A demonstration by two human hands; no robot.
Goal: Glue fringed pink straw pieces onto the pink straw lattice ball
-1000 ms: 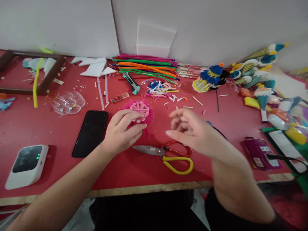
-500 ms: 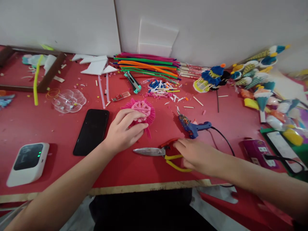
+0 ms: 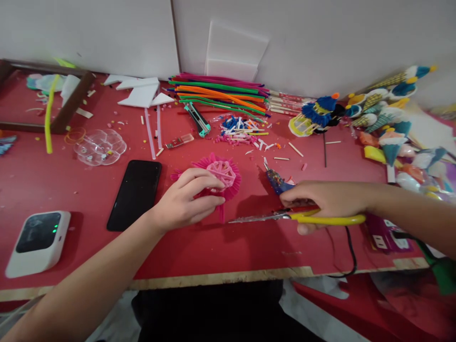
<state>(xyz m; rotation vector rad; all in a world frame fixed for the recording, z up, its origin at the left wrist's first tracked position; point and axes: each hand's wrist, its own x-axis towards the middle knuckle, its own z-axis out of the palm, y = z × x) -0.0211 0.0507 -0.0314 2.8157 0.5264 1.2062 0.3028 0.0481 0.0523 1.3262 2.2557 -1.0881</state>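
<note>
My left hand (image 3: 194, 197) has its fingers curled on the near left side of a pink pipe-cleaner craft (image 3: 223, 173), which has a frilled round edge and a lighter pink lattice in the middle. A pink strip hangs from it toward me. My right hand (image 3: 318, 199) grips a pair of scissors (image 3: 327, 219) with yellow and red handles, raised above the table. Their blades point left, toward the strip's lower end, apart from the craft. Behind my right hand lies a blue glue gun (image 3: 276, 182), its handle hidden by the hand.
A black phone (image 3: 134, 194) and a white device (image 3: 39, 242) lie to the left. Pipe cleaners (image 3: 221, 95), a utility knife (image 3: 197, 118) and scraps (image 3: 242, 130) are at the back. Cone-shaped crafts (image 3: 384, 107) crowd the right. A black cord (image 3: 352, 251) crosses the front edge.
My right hand has lifted the scissors off the table and moved right and up with them. The pink craft has shifted slightly right with my left hand.
</note>
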